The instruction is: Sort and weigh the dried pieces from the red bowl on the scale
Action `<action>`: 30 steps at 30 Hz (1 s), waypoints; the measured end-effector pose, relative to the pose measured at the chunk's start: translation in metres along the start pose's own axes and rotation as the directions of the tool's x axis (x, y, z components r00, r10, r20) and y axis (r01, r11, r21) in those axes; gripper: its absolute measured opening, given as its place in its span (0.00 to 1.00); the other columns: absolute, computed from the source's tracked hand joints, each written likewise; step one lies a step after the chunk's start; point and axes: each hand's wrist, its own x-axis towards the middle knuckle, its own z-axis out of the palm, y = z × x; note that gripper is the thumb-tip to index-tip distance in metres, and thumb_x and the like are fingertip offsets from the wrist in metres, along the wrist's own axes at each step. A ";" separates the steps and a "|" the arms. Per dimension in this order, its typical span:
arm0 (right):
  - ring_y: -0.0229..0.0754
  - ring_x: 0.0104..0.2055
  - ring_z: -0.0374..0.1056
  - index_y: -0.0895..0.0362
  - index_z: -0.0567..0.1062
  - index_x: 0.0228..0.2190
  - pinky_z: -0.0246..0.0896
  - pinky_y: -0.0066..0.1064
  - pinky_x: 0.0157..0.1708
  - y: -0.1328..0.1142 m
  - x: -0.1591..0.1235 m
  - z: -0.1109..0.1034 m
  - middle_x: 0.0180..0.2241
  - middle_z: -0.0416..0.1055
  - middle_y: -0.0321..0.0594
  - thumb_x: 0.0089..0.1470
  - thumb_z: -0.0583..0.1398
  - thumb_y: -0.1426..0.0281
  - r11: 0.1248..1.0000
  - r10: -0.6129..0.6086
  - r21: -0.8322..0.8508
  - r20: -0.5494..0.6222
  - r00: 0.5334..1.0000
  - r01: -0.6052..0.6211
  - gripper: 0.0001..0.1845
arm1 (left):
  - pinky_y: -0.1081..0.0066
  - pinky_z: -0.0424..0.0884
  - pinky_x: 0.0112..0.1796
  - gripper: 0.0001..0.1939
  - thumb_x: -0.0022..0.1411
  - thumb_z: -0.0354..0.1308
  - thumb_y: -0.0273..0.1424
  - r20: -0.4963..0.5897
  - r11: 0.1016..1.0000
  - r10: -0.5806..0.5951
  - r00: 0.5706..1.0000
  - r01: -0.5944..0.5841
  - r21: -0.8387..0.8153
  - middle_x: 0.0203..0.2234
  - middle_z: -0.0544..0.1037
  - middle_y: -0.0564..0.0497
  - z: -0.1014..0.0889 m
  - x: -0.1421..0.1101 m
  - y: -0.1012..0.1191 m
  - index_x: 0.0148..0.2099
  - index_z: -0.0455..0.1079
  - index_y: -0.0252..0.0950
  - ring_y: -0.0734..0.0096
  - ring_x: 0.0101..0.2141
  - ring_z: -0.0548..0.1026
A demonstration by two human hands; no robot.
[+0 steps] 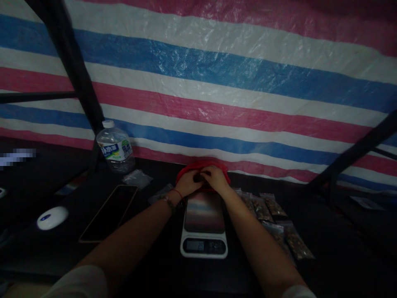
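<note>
My left hand (188, 182) and my right hand (215, 178) meet over a red plastic bag (190, 167), which lies behind the kitchen scale. Their fingers are bent inward, close together, around a small dark brown patch; what they pinch is too dim to make out. Between my forearms stands the scale (204, 215), white with a shiny metal plate and a lit display. Just left of it, near my left wrist, lies a clear plastic bag (161, 193). Several small zip bags (273, 205) with brown bits inside lie beyond my right forearm.
To the left are a dark phone (108, 215), a white rounded device (52, 218), a clear bottle (115, 149) and crumpled clear plastic (138, 179). A striped tarp (217, 103) hangs behind the black table, with dark frame bars (77, 70) on both sides.
</note>
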 end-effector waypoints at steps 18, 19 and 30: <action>0.46 0.44 0.72 0.59 0.79 0.39 0.62 0.32 0.47 -0.002 -0.008 -0.011 0.41 0.77 0.49 0.51 0.56 0.77 0.958 0.138 -0.278 0.249 0.958 -0.066 0.15 | 0.64 0.66 0.53 0.19 0.54 0.58 0.28 -0.163 0.985 0.122 0.979 -0.100 0.139 0.47 0.75 0.46 -0.004 -0.002 0.007 0.50 0.68 0.36 0.61 0.49 0.72; 0.47 0.44 0.72 0.59 0.78 0.40 0.62 0.32 0.46 -0.001 -0.010 -0.010 0.42 0.77 0.49 0.50 0.58 0.75 0.956 0.149 -0.286 0.285 0.947 -0.065 0.14 | 0.64 0.66 0.53 0.19 0.55 0.57 0.29 -0.153 0.984 0.122 0.981 -0.099 0.146 0.47 0.75 0.46 -0.004 -0.002 0.008 0.51 0.67 0.36 0.61 0.49 0.72; 0.48 0.41 0.74 0.59 0.80 0.36 0.64 0.32 0.41 0.005 -0.008 -0.005 0.38 0.78 0.51 0.50 0.58 0.78 0.910 0.219 -0.409 0.331 0.918 -0.070 0.13 | 0.65 0.71 0.44 0.15 0.56 0.58 0.32 -0.089 0.984 0.033 0.995 -0.017 0.180 0.40 0.77 0.47 -0.006 -0.002 0.003 0.47 0.66 0.37 0.60 0.43 0.76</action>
